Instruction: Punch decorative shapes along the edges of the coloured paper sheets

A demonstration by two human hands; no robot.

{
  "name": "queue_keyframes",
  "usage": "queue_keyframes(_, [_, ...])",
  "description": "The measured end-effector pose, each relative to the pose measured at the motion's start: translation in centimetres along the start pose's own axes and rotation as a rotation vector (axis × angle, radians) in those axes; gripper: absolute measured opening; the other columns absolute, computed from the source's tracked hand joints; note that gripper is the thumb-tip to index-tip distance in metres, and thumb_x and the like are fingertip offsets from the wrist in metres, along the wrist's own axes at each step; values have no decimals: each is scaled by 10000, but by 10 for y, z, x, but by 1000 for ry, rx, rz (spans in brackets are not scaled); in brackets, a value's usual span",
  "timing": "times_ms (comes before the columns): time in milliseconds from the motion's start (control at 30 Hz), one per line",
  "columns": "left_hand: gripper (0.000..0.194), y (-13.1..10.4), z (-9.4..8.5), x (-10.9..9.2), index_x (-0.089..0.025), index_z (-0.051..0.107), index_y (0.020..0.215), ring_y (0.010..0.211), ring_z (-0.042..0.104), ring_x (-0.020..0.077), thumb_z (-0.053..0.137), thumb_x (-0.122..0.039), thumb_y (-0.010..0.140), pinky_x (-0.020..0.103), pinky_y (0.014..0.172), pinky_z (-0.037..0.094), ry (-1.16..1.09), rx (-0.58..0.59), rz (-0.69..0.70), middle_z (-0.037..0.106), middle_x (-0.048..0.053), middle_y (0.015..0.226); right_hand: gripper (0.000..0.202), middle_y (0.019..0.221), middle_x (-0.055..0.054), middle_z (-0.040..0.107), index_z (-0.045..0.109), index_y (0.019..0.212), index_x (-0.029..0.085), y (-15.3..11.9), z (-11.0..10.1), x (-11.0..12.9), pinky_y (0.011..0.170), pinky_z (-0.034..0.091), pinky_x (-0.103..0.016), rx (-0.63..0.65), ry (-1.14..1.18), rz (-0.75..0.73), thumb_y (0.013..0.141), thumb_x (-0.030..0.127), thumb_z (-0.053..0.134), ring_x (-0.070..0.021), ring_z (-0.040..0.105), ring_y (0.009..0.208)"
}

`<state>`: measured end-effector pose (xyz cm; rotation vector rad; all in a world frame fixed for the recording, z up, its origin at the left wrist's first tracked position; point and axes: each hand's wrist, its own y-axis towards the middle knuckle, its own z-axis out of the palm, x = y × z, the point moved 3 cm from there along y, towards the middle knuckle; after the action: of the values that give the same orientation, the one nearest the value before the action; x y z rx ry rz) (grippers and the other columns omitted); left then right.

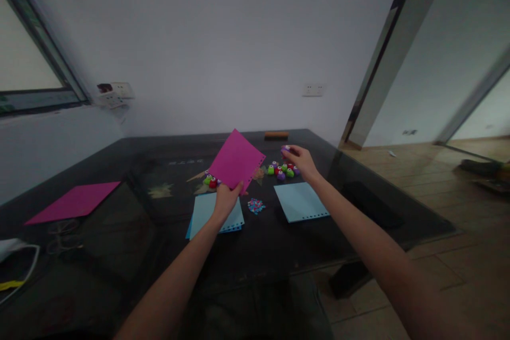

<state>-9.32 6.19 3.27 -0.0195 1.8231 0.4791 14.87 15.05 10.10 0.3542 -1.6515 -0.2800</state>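
My left hand (228, 199) is closed on a bright pink sheet (236, 161) by its lower corner. The sheet is raised and tilted above the table, with a row of small holes along its right edge. In the fingertips of my right hand (302, 160) is a small purple piece (285, 150) with a white round spot. Just below it lies a cluster of similar green, red and purple pieces (281, 170). A few more such pieces (210, 180) show beside the pink sheet, partly hidden by it. Between the forearms sits a small heap of pink and blue bits (255, 205).
Light blue hole-edged sheets (209, 211) are stacked under my left forearm. Another light blue sheet (300, 202) lies at the right, near a black flat object (372, 204). A pink sheet (77, 202) and a cable (34, 265) are at the left; a brown bar (276, 135) is by the wall.
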Motion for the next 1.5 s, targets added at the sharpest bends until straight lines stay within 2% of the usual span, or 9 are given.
queue_keyframes(133, [319,-1,1,-1,-70,666,808,611,657,230,608,-364,699,270,550,480,-7,4,-8,697,92,642,271,877,-72,674,628,937,137,48,-28,-26,640,500,-280,-121,-432,29,706,278,623,-172,623,730])
queue_keyframes(267, [265,-4,2,-8,-98,661,763,589,651,231,611,-351,703,278,552,469,5,9,-19,678,63,569,283,1032,-85,655,606,1034,156,73,-25,-50,797,445,-249,-65,-914,94,781,278,570,-169,599,947])
queue_keyframes(700, [200,-6,3,-13,-137,629,688,538,631,206,603,-335,703,273,531,462,20,51,-92,663,28,539,231,889,-134,688,692,861,134,88,-7,-89,751,447,-249,212,-1080,345,642,206,701,-213,631,901])
queue_keyframes(833, [232,-9,6,-18,-135,625,678,545,627,208,599,-364,702,281,549,469,14,82,-117,656,32,531,193,811,-115,693,699,798,131,97,-10,-83,736,456,-264,235,-1052,369,615,191,717,-224,640,852])
queue_keyframes(933, [234,-12,8,-18,-148,621,683,564,627,205,582,-377,714,283,572,473,3,117,-137,658,28,545,213,934,-115,680,687,882,139,88,-17,-73,778,454,-293,196,-1001,326,704,251,656,-225,622,903])
queue_keyframes(1000, [226,-14,9,-17,-157,622,714,583,624,202,578,-380,714,280,579,471,5,126,-149,662,22,571,241,1038,-82,653,657,977,175,65,-23,-61,830,438,-288,149,-936,246,774,286,587,-195,594,967])
queue_keyframes(1100, [252,-17,14,-13,-168,599,645,551,595,189,573,-410,710,269,544,446,29,162,-190,636,21,546,231,971,-64,662,654,935,185,12,-25,-38,807,462,-320,71,-463,22,793,347,570,-194,604,904])
queue_keyframes(1267, [330,-22,22,-7,-188,527,605,397,476,144,583,-506,674,240,411,360,4,261,-332,540,-15,436,407,913,-81,663,622,1035,191,-53,-14,-28,724,498,-345,182,29,265,813,512,507,-198,622,813])
queue_keyframes(1500, [269,-22,18,2,-202,559,650,465,534,177,621,-464,650,270,494,429,170,242,-302,582,3,481,331,775,-52,680,656,909,183,-56,0,-43,675,484,-306,340,125,506,720,455,652,-174,626,708])
